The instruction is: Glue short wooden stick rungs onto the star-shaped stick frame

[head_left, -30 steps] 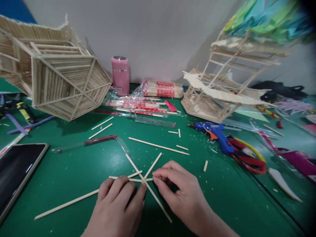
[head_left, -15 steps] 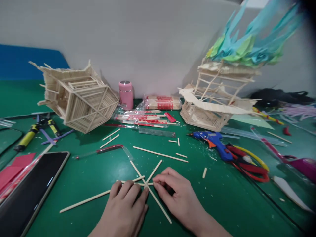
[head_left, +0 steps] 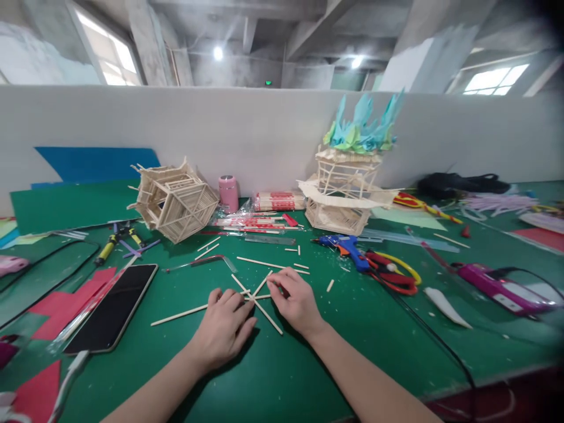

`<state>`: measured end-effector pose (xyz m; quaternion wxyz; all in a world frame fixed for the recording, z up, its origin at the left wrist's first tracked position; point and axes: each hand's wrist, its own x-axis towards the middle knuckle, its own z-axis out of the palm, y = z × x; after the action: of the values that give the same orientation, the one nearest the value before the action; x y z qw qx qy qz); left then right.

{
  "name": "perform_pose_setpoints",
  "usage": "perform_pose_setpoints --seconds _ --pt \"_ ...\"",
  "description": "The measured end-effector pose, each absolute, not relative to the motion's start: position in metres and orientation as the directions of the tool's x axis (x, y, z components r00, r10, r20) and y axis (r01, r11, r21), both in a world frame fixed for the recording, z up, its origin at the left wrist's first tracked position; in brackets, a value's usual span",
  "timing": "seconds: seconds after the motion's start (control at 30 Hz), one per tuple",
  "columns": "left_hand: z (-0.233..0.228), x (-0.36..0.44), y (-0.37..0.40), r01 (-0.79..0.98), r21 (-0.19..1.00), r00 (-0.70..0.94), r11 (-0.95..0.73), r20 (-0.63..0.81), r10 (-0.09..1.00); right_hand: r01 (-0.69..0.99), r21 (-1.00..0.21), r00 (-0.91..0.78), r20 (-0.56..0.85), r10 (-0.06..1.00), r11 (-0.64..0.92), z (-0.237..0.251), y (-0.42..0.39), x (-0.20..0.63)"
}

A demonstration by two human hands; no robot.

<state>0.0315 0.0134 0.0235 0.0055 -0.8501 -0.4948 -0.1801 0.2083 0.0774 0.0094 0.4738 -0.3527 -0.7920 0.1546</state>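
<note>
Room: a workshop hall with bare concrete beams and ceiling lights across the top of the frame; a white partition wall runs behind the bench.
Surface: a green mat [head_left: 361, 329] covers the bench and fills the lower half of the frame.
Crossed sticks [head_left: 257, 296]: lie flat on the mat just below the middle of the frame, thin wooden sticks overlapping at one point like a star. One stick's long axis runs from upper left to lower right; another runs from lower left up to the right; a long one trails away to the lower left, nearly level.
Left hand [head_left: 222, 329]: palm down on the mat, fingers loosely together and slightly curled, fingertips pressing on the crossing from the left. It grasps nothing.
Right hand [head_left: 296, 298]: palm down, fingers bent, thumb and forefinger pinched on a stick end just right of the crossing.
Arms: both bare forearms enter from the bottom edge and angle inward, meeting at the sticks.
Left of the hands: a dark phone [head_left: 112, 308] lies face up, with red paper beside it.
Behind the sticks: a hexagonal stick model [head_left: 176, 200] tipped on its side, a pink flask [head_left: 228, 193], and packs of chopsticks [head_left: 278, 201].
Right of centre: a stick tower [head_left: 346, 191] topped with blue-green paper, a blue glue gun [head_left: 346, 245] and red scissors [head_left: 392, 276].
</note>
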Motion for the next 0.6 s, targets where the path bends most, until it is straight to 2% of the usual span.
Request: perform_pose_setpoints --seconds 0.37,0.5,0.6 --pt "0.019 0.029 0.011 0.855 0.155 0.372 -0.496 0.484 0.792 0.405 -0.601 -0.315 0.616 0.722 0.690 0.009 0.075 0.205" --pt "0.016 0.029 0.010 0.852 0.171 0.341 -0.495 0.535 0.773 0.382 -0.645 -0.331 0.573 0.750 0.662 0.027 0.076 0.212" --pt "0.013 0.027 0.011 0.850 0.209 0.283 -0.483 0.591 0.755 0.365 -0.706 -0.265 0.547 0.794 0.608 0.044 0.083 0.224"
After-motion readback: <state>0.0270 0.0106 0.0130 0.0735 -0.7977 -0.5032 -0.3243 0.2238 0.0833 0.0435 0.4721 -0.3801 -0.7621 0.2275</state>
